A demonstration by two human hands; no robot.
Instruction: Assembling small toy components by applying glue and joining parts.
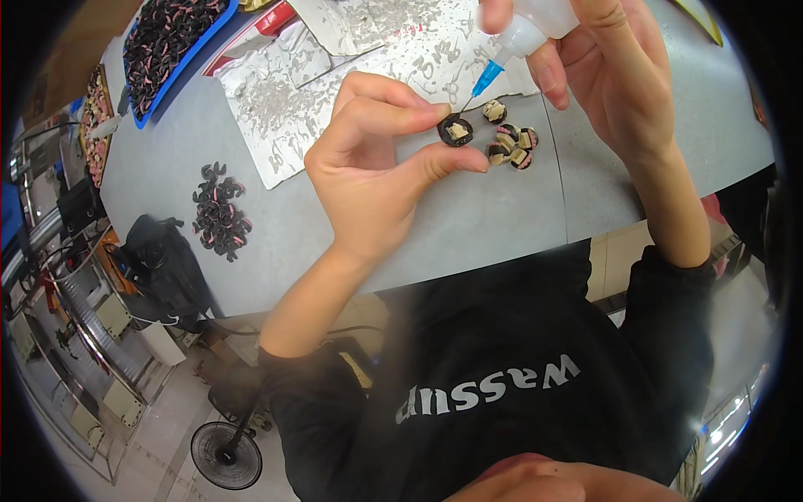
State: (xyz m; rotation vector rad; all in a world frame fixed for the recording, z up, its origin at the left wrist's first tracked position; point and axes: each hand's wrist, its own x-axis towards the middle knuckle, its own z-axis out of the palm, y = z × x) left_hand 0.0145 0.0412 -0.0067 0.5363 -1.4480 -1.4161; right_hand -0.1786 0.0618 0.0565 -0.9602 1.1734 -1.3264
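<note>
Between its thumb and forefinger, my left hand (pixel 368 159) pinches a small round black piece (pixel 456 138) with a cream-coloured centre. My right hand (pixel 627 75) grips a translucent white squeeze bottle (pixel 539 17) from above. The bottle tilts down to the left, and its blue dispensing needle (pixel 487 78) points at the upper edge of the black piece; whether they touch I cannot tell. Just right of the left fingertips, a cluster of black, pink and cream pieces (pixel 513 147) lies on the grey table (pixel 493 222). One similar round piece (pixel 494 110) sits a little farther back.
A pile of curved black parts with some pink (pixel 221 213) lies on the table's left side. Behind it stands a blue tray (pixel 164 92) full of similar parts. Smudged white paper (pixel 276 125) covers the back middle. A fan (pixel 226 454) stands at lower left.
</note>
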